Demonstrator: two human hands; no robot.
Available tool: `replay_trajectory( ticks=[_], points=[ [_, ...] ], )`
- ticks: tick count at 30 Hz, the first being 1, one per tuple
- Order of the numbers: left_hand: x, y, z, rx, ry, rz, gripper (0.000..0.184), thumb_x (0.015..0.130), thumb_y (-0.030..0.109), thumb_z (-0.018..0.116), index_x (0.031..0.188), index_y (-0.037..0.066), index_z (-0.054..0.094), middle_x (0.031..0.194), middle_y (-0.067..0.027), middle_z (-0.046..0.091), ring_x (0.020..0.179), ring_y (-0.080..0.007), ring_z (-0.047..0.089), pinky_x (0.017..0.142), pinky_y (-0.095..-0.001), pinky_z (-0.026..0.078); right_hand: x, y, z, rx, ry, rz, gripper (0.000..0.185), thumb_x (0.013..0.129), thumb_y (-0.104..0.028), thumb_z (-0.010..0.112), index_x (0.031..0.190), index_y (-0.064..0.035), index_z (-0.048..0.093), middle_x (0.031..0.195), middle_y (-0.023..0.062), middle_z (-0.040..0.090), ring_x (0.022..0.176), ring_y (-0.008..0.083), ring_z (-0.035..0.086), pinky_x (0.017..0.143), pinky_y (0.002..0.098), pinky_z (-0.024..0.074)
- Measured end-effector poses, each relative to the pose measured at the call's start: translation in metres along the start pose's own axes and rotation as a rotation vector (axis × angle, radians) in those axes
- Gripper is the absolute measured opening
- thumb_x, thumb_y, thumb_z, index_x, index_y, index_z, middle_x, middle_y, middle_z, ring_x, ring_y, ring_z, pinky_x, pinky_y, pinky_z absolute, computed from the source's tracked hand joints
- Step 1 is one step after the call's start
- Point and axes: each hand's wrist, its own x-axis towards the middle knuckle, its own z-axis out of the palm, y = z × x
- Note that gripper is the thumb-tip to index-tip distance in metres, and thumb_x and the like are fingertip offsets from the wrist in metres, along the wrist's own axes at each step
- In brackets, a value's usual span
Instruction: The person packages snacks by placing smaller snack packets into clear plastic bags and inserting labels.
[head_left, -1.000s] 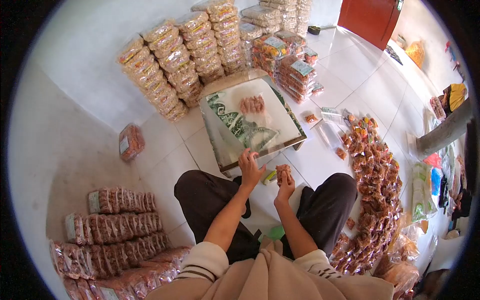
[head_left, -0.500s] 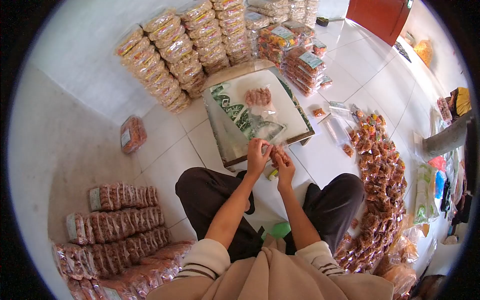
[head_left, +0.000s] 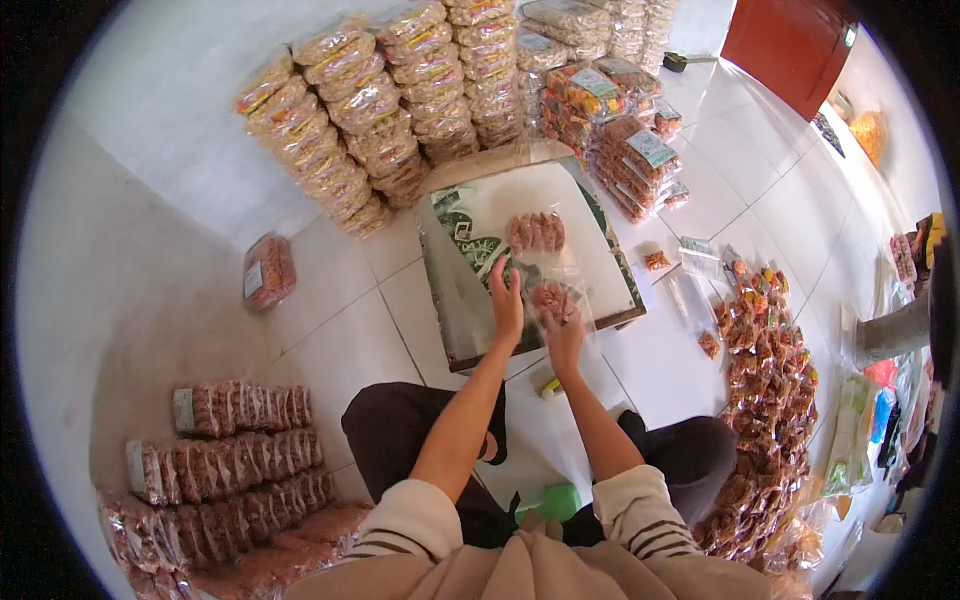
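A low table [head_left: 590, 215] with a green and white printed top stands in front of me. On it lies a clear plastic bag [head_left: 574, 271] with a row of small brown snack packets [head_left: 537, 232] at its far end. My right hand [head_left: 566, 338] is at the bag's near end, its fingers closed on more snack packets [head_left: 553, 300]; the clear film appears to surround them. Just left of the bag, my left hand [head_left: 507, 305] is raised with its fingers stretched out, holding nothing. Whether the left fingertips touch the film I cannot tell.
Tall stacks of bagged snacks [head_left: 360, 100] line the wall. Filled packs [head_left: 640, 160] stand behind the table. A long heap of small packets [head_left: 765, 400] spreads at right. Rows of packs [head_left: 240, 460] lie at left, near a single pack [head_left: 269, 271]. A green object [head_left: 560, 502] sits between my legs.
My hands have moved apart and forward over the table. The left hand has let go and opened; the right has carried the packets forward to the bag. The view has shifted slightly.
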Motion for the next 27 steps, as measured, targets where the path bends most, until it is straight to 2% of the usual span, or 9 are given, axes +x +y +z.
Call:
replay_trajectory(
  ticks=[10, 12, 13, 15, 19, 21, 24, 26, 27],
  points=[
    [0.041, -0.023, 0.018, -0.317, -0.253, -0.219, 0.060, 0.088, 0.043, 0.038, 0.133, 0.010, 0.015, 0.137, -0.0086, 0.017, 0.125, -0.0228, 0.020, 0.101, -0.0338, 0.018, 0.053, 0.002, 0.057, -0.146, -0.075, -0.311, 0.049, 0.078, -0.012, 0.058, 0.121, 0.0020, 0.038, 0.116, 0.0212, 0.042, 0.109, 0.0317, 0.041, 0.091, 0.0379, 0.0320],
    [0.041, -0.025, 0.018, -0.320, -0.261, -0.221, 0.062, 0.088, 0.043, 0.038, 0.134, 0.011, 0.012, 0.138, -0.0076, 0.014, 0.126, -0.0220, 0.018, 0.101, -0.0333, 0.017, 0.062, 0.003, 0.070, 0.979, -0.086, 0.352, 0.056, 0.075, -0.009, 0.059, 0.125, 0.0002, 0.034, 0.119, 0.0207, 0.040, 0.111, 0.0340, 0.038, 0.094, 0.0385, 0.0299],
    [0.042, -0.026, 0.017, -0.323, -0.262, -0.220, 0.063, 0.088, 0.043, 0.038, 0.135, 0.012, 0.011, 0.139, -0.0071, 0.012, 0.127, -0.0216, 0.017, 0.102, -0.0330, 0.017, 0.059, 0.008, 0.069, 0.975, -0.088, 0.356, 0.056, 0.075, -0.009, 0.059, 0.125, 0.0002, 0.034, 0.119, 0.0207, 0.040, 0.111, 0.0340, 0.038, 0.094, 0.0385, 0.0299],
    [0.042, -0.027, 0.017, -0.347, -0.264, -0.229, 0.064, 0.088, 0.043, 0.037, 0.136, 0.013, 0.008, 0.141, -0.0060, 0.009, 0.128, -0.0208, 0.015, 0.102, -0.0324, 0.016, 0.051, 0.022, 0.057, -0.132, -0.136, -0.381, 0.057, 0.075, -0.005, 0.056, 0.127, -0.0012, 0.032, 0.121, 0.0201, 0.038, 0.110, 0.0326, 0.039, 0.092, 0.0362, 0.0335],
    [0.041, -0.035, 0.022, -0.361, -0.233, -0.193, 0.062, 0.089, 0.039, 0.037, 0.137, 0.012, 0.008, 0.142, -0.0060, 0.008, 0.129, -0.0210, 0.013, 0.103, -0.0315, 0.015, 0.047, 0.032, 0.053, -0.054, -0.244, -0.350, 0.054, 0.077, -0.002, 0.053, 0.127, -0.0015, 0.032, 0.122, 0.0187, 0.038, 0.110, 0.0317, 0.039, 0.093, 0.0368, 0.0320],
    [0.040, -0.038, 0.023, -0.294, -0.199, -0.146, 0.058, 0.090, 0.035, 0.036, 0.136, 0.011, 0.010, 0.142, -0.0067, 0.008, 0.130, -0.0220, 0.011, 0.103, -0.0311, 0.013, 0.051, 0.025, 0.057, 0.346, -0.271, -0.199, 0.051, 0.078, -0.004, 0.052, 0.126, -0.0021, 0.034, 0.120, 0.0168, 0.040, 0.109, 0.0306, 0.040, 0.092, 0.0365, 0.0331],
    [0.039, -0.039, 0.024, 0.044, -0.155, 0.107, 0.047, 0.091, 0.029, 0.038, 0.134, 0.017, 0.024, 0.141, -0.0080, 0.011, 0.128, -0.0233, 0.016, 0.103, -0.0355, 0.017, 0.067, 0.015, 0.056, -0.238, -0.062, -0.693, 0.049, 0.077, -0.008, 0.054, 0.123, -0.0026, 0.037, 0.119, 0.0150, 0.043, 0.108, 0.0300, 0.042, 0.092, 0.0379, 0.0328],
    [0.036, -0.036, 0.028, -0.018, -0.203, 0.095, 0.034, 0.092, 0.020, 0.036, 0.124, 0.016, 0.042, 0.139, -0.0110, 0.015, 0.128, -0.0268, 0.015, 0.104, -0.0379, 0.016, 0.073, 0.032, 0.065, -0.350, -0.093, -0.699, 0.046, 0.080, -0.013, 0.051, 0.123, -0.0032, 0.037, 0.120, 0.0158, 0.043, 0.109, 0.0289, 0.042, 0.093, 0.0379, 0.0321],
    [0.036, -0.034, 0.031, -0.057, -0.146, 0.108, 0.029, 0.091, 0.014, 0.035, 0.114, 0.014, 0.053, 0.137, -0.0131, 0.018, 0.128, -0.0297, 0.014, 0.104, -0.0388, 0.017, 0.071, 0.030, 0.063, -0.032, -0.223, -0.487, 0.046, 0.082, -0.014, 0.048, 0.124, -0.0023, 0.034, 0.121, 0.0174, 0.041, 0.110, 0.0298, 0.041, 0.095, 0.0393, 0.0290]
  ],
)
